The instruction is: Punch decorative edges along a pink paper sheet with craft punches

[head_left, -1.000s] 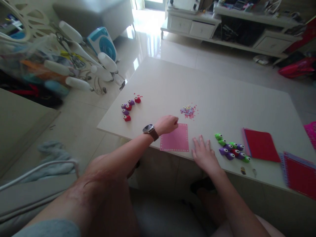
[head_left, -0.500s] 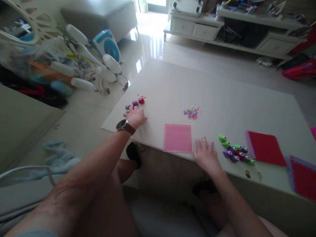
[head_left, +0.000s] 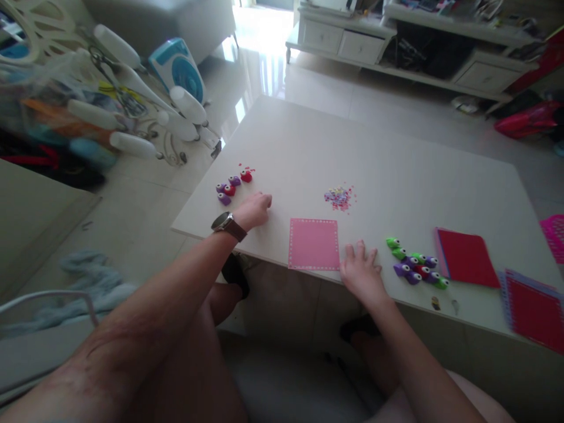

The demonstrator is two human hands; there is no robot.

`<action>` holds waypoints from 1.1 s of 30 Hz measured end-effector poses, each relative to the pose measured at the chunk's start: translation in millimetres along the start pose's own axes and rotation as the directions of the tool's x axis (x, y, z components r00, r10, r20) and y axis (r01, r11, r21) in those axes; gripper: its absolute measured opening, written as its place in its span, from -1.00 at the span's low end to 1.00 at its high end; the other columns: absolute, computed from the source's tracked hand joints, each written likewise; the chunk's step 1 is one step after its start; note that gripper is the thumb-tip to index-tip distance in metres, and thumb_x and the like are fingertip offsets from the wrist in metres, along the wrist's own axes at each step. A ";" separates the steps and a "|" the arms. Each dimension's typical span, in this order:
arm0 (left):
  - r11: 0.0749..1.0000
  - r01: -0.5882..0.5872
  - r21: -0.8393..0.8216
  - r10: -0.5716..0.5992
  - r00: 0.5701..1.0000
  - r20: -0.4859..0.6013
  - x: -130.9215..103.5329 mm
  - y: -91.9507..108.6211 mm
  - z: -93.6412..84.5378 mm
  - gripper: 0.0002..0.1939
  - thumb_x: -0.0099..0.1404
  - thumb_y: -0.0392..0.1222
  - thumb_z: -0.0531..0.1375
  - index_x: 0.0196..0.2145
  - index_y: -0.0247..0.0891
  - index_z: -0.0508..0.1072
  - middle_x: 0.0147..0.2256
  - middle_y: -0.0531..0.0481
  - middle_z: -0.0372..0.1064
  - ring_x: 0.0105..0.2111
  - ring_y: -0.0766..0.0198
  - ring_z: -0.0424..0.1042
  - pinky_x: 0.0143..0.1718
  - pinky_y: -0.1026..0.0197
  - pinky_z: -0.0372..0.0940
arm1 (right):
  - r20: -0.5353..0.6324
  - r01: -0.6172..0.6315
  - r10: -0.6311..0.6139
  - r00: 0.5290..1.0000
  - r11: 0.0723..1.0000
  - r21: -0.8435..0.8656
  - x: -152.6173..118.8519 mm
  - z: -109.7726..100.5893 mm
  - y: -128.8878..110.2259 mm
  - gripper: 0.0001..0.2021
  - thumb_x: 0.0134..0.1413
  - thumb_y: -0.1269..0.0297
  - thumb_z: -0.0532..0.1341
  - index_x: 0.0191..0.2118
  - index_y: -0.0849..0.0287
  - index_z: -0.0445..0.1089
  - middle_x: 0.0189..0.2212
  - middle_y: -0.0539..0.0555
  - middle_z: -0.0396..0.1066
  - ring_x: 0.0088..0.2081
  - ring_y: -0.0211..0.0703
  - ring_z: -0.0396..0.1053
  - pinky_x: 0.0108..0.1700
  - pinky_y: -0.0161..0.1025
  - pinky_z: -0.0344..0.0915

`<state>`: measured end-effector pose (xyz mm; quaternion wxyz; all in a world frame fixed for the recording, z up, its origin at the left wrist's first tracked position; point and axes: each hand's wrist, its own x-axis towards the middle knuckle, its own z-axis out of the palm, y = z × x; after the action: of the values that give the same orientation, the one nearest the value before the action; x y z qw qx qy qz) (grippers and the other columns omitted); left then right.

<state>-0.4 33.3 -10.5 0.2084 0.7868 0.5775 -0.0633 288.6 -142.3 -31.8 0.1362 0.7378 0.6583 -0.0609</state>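
Observation:
My left hand (head_left: 254, 211), with a watch (head_left: 223, 221) on its wrist, is just over the table's left part. Its fingers are curled closed, and whatever they hold, if anything, is hidden. Left of it stands a cluster of small purple and red craft punches (head_left: 230, 190) with round white tops. My right hand (head_left: 360, 271) rests at the table's near edge with its fingers spread, by the right edge of a pink paper square (head_left: 313, 244). Small punched holes line the square's border. Right of that hand sits a group of green, purple and red punches (head_left: 414, 267).
Paper confetti (head_left: 339, 198) lies mid-table, with a few red bits (head_left: 247, 168) at the left. Stacks of red and coloured paper (head_left: 469, 258) and punched-edge sheets (head_left: 535, 308) lie at the right of the white table (head_left: 396, 176). Two small items (head_left: 435, 303) are near the front edge.
My left hand has moved right, off the left punches, and its fingers have curled closed. My right hand stays spread beside the pink square. The whole view has shifted slightly.

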 end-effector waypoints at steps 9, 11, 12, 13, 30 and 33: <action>0.733 -0.640 -0.232 0.601 0.768 -0.221 -15.5 102.3 5.8 -0.32 0.15 -0.52 0.06 0.23 -0.20 0.26 0.07 -0.17 0.34 -0.01 0.16 0.43 0.01 0.15 0.35 | -0.165 0.106 0.046 0.985 0.596 0.796 12.5 -23.0 8.5 -0.60 0.28 0.04 0.13 0.10 0.16 0.31 0.15 0.29 0.38 0.16 0.09 0.36 0.15 0.06 0.37; 0.673 -0.701 -0.233 0.665 0.713 -0.223 -19.2 120.9 12.9 -0.34 0.18 -0.53 0.07 0.23 -0.20 0.25 0.04 -0.18 0.35 -0.03 0.16 0.44 -0.02 0.15 0.36 | -0.116 0.092 0.048 0.992 0.351 0.932 13.2 -22.0 5.4 -0.48 0.20 -0.10 0.23 0.12 0.12 0.26 0.20 0.29 0.34 0.09 0.03 0.43 0.04 -0.02 0.45; 0.650 -0.722 -0.235 0.686 0.691 -0.227 -20.6 128.2 16.7 -0.34 0.20 -0.52 0.08 0.24 -0.20 0.24 0.03 -0.18 0.35 -0.04 0.16 0.44 -0.05 0.16 0.36 | -0.092 0.076 0.048 0.995 0.263 0.962 13.4 -21.4 3.7 -0.44 0.15 -0.13 0.28 0.12 0.11 0.25 0.20 0.28 0.34 0.04 0.00 0.46 0.00 -0.05 0.47; 0.631 -0.739 -0.237 0.702 0.674 -0.231 -21.4 134.2 20.1 -0.36 0.21 -0.51 0.09 0.24 -0.20 0.24 0.02 -0.18 0.34 -0.06 0.17 0.44 -0.08 0.18 0.37 | -0.079 0.067 0.049 0.996 0.201 0.977 13.7 -20.9 2.3 -0.42 0.10 -0.14 0.32 0.10 0.11 0.26 0.16 0.26 0.37 -0.02 -0.03 0.48 -0.03 -0.07 0.48; 0.916 -0.401 0.006 0.398 0.907 -0.136 15.2 105.7 50.5 -0.55 0.24 -0.05 0.32 0.04 -0.25 0.43 0.14 -0.28 0.27 0.10 -0.16 0.25 0.03 -0.12 0.27 | 0.073 -0.055 0.207 0.976 -0.089 0.994 24.4 -13.0 24.6 -0.65 -0.09 0.08 0.33 -0.17 0.12 0.41 -0.28 0.03 0.45 -0.28 -0.15 0.48 -0.08 -0.07 0.46; 0.907 -0.420 -0.006 0.416 0.901 -0.123 15.0 100.7 51.4 -0.62 0.23 -0.10 0.31 -0.01 -0.19 0.45 0.10 -0.22 0.31 0.08 -0.10 0.26 0.01 -0.08 0.25 | 0.085 -0.071 0.198 0.976 -0.078 0.994 23.9 -14.2 25.2 -0.64 -0.12 0.08 0.34 -0.18 0.13 0.42 -0.27 0.04 0.45 -0.29 -0.15 0.48 -0.07 -0.06 0.45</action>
<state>105.9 1.1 -36.4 0.1954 0.8912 0.4075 0.0391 315.3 -117.9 -21.7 -0.4671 0.6671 0.3343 -0.4743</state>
